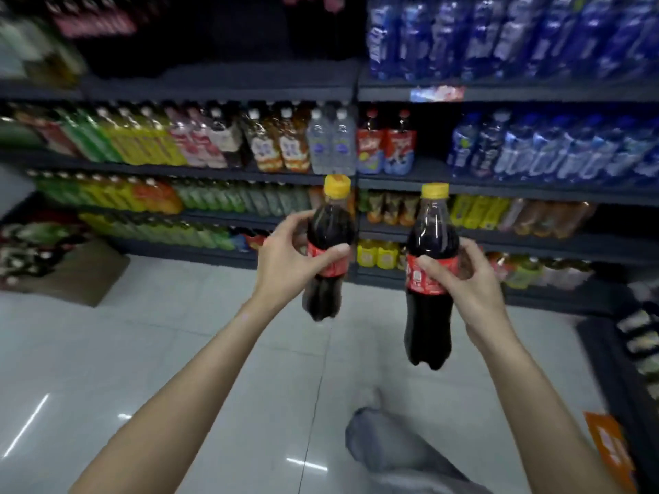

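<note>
Each hand, left (285, 258) and right (463, 279), grips a full cola bottle (330, 222) (429, 315) mid-frame. Heavy, slippery plastic; hold the label.

2 dark cola bottles, yellow caps, red labels, held mid-frame: the left bottle (330, 244) tilts slightly, the right bottle (429, 279) stands upright, lower and nearer

- One view only, taken from the person's head and facing forward and down along both forearms.
- The left hand (285, 260) and right hand (472, 283) sit mid-picture, close to the lens.
- Beyond the hands rise the shelves (221, 85), and beneath them lies the floor (171, 351).
- The wide-angle edges are bent and blurred.
</note>
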`<state>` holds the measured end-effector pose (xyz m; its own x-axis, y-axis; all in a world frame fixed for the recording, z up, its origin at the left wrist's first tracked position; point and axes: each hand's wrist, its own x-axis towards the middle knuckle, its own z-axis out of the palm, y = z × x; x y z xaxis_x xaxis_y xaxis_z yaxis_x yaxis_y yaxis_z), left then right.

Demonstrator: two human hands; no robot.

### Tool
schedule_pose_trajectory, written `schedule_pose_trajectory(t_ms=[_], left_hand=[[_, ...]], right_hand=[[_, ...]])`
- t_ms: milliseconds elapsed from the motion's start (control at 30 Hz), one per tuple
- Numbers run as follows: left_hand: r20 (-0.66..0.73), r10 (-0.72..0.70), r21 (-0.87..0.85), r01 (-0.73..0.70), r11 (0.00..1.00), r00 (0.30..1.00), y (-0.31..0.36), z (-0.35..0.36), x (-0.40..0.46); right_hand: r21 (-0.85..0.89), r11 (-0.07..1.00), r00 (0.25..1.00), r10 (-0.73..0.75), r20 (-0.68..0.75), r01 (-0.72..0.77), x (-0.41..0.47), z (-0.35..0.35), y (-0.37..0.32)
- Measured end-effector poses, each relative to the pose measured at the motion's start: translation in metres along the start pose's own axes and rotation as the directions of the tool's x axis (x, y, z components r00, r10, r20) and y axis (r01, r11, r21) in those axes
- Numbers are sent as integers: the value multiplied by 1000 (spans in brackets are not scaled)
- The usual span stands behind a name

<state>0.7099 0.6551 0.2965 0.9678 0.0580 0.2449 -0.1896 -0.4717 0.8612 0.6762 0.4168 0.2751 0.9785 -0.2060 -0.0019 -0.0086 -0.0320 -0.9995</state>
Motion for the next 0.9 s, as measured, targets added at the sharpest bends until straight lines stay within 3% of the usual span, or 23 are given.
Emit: schedule_pose_trajectory(t_ms=[133,300,433,733,900], left_hand=[[-122,105,9,-105,994,987,-9,-43,113],[-251,221,-64,-244,968,942,-19,-72,250],[-328,225,-115,-275,955,918,-36,-72,352],[-343,206,-236,-296,925,916,-87,-29,558],[-328,145,-165,-208,964,933,-91,0,630]], right_hand=[[-56,978,979,-196,63,200,99,69,-36],[-126,911,919,-393,25,392,221,141,-78],[-156,857,867,-499,-11,491,304,187,-102],[-205,830,808,-555,-200,519,458,254,-103],[-264,846,788,-530,-314,463,522,285,-101]])
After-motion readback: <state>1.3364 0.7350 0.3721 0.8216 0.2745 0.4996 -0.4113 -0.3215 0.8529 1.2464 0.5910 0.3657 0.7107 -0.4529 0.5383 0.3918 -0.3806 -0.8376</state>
